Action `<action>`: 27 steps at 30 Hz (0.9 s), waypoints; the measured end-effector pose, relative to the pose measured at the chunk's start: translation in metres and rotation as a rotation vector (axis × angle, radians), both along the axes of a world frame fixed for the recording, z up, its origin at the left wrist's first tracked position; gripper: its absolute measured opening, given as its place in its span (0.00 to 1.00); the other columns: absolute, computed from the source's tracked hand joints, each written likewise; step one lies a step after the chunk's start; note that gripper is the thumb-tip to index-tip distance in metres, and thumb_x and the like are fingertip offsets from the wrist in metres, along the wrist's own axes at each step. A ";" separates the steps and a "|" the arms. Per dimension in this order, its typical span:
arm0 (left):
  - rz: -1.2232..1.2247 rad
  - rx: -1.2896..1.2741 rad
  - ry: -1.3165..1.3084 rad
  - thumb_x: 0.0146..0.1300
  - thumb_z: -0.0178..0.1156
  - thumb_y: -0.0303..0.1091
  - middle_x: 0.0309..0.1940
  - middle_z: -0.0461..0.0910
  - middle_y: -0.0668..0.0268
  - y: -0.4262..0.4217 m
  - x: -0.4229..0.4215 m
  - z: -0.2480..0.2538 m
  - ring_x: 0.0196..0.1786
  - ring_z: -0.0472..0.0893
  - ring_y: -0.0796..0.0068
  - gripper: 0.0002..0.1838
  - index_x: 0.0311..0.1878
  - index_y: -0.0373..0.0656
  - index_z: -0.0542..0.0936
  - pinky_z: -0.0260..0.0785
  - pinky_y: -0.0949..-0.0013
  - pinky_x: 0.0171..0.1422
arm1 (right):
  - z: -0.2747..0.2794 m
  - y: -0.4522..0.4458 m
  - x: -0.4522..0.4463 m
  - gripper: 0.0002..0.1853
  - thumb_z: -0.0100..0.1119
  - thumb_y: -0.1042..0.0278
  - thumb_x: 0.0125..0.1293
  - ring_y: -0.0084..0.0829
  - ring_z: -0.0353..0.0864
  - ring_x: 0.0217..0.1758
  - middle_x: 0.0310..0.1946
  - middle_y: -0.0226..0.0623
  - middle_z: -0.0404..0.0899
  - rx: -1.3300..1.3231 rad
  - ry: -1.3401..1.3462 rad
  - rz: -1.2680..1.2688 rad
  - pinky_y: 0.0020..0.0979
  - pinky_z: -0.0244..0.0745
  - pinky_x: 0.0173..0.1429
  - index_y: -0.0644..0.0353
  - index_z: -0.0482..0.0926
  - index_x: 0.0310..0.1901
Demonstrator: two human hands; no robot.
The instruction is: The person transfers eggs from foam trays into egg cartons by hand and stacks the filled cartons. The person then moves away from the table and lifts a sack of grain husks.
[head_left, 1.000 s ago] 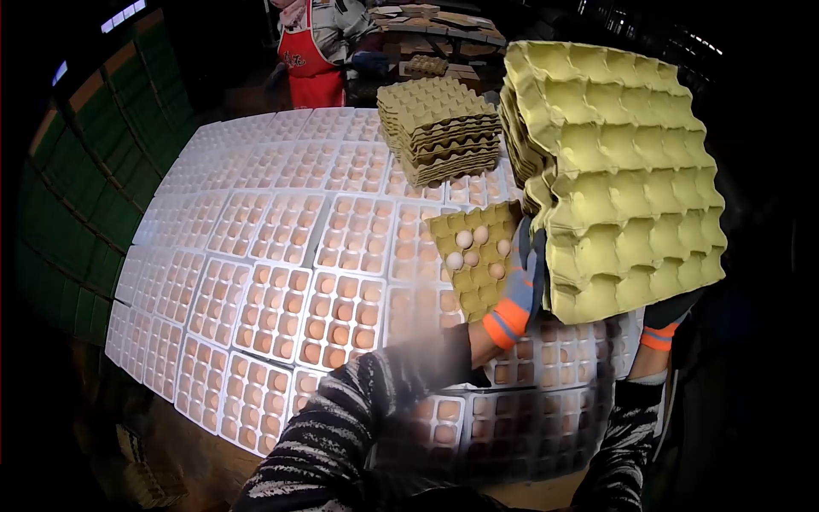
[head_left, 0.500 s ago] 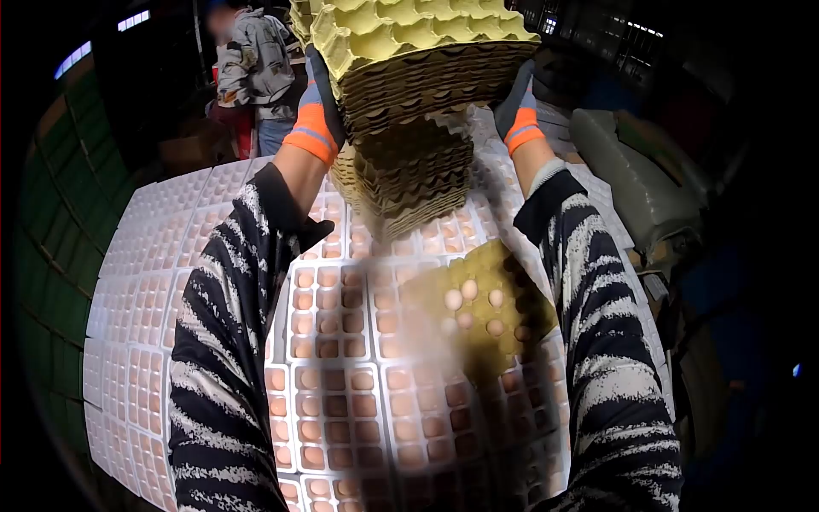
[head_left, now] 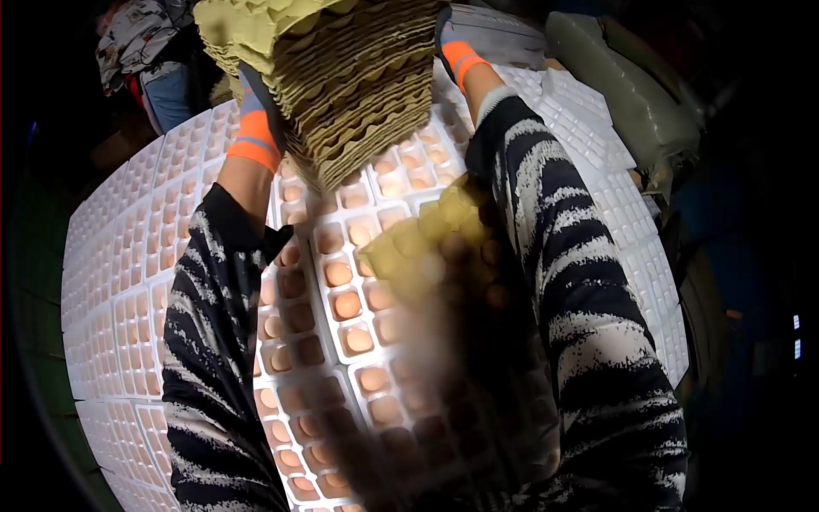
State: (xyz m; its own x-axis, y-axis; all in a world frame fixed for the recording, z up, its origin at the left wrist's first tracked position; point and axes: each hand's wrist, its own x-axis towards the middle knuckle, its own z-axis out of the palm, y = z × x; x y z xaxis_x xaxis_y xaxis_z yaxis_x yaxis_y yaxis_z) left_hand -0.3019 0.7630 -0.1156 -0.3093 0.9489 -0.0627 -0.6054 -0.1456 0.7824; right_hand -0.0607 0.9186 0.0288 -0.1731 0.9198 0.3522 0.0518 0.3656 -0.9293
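Observation:
A tall stack of pulp egg trays [head_left: 358, 81] fills the top middle of the view, its top layers yellow and the lower ones brown. My left hand [head_left: 260, 115], gloved in grey and orange, presses against the stack's left side. On the right side of the stack my right hand [head_left: 455, 49] grips it, fingers partly hidden. Below, a single yellow egg tray [head_left: 409, 247] with a few eggs lies in shadow on white plastic trays of eggs [head_left: 345, 303]. Whether the held stack rests on the stack beneath cannot be told.
More white egg trays [head_left: 128, 333] spread to the left. On the right are closed-looking white trays [head_left: 627, 247] and a large grey-green wrapped bundle [head_left: 618, 90]. A person in a patterned jacket [head_left: 141, 38] is at the upper left.
Both hands carried the tray stack from the right to the top middle, then further left and forward over the other stack. The view has turned, and the person appears further left.

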 end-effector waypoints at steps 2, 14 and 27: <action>0.051 -0.037 0.039 0.69 0.53 0.68 0.64 0.80 0.56 -0.007 0.006 -0.013 0.59 0.81 0.52 0.40 0.70 0.43 0.75 0.72 0.53 0.67 | -0.016 -0.006 0.016 0.39 0.58 0.41 0.71 0.49 0.68 0.75 0.72 0.49 0.69 0.013 -0.136 -0.030 0.39 0.63 0.77 0.57 0.64 0.76; -0.079 -0.183 1.455 0.67 0.57 0.66 0.64 0.77 0.60 -0.107 0.121 -0.071 0.67 0.74 0.52 0.36 0.66 0.47 0.79 0.63 0.54 0.73 | -0.180 -0.373 0.246 0.51 0.75 0.55 0.59 0.61 0.57 0.79 0.74 0.62 0.60 0.174 -0.517 -0.914 0.52 0.53 0.81 0.69 0.57 0.77; -0.231 -0.013 0.851 0.68 0.54 0.24 0.59 0.82 0.59 -0.254 0.028 -0.014 0.57 0.81 0.70 0.26 0.70 0.36 0.73 0.74 0.69 0.61 | -0.104 -0.500 0.127 0.50 0.70 0.52 0.67 0.50 0.60 0.80 0.78 0.58 0.58 -0.162 -0.372 -0.402 0.42 0.58 0.81 0.63 0.50 0.81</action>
State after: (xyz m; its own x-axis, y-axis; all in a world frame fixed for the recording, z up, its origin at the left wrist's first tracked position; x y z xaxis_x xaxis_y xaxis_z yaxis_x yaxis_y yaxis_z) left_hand -0.2739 0.5089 -0.1300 -0.0567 0.9943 0.0901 0.1707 -0.0792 0.9821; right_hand 0.0660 0.4183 -0.0753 0.1163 0.9761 0.1833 0.4922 0.1037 -0.8643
